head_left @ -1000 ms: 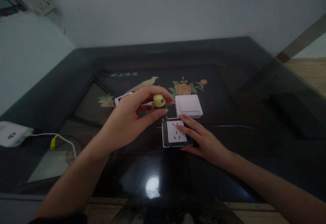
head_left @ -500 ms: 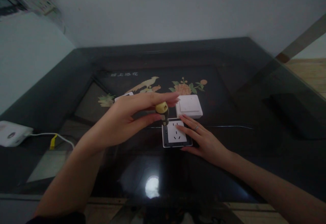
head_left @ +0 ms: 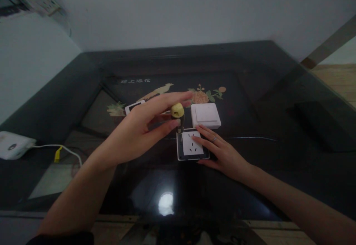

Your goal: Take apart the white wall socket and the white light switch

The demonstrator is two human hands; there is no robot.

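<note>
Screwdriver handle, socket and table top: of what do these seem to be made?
Screwdriver handle: probably plastic; its dull yellow end looks moulded. Socket: likely plastic, with a smooth white face. Table top: glossy, perhaps glass or lacquer; it bears a bright reflection.

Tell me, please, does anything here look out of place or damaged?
The socket looks odd: a dark border shows around its white face, unlike the white switch behind, as if uncovered. A white frame lies apart, partly hidden by the left hand. No damage shows.
</note>
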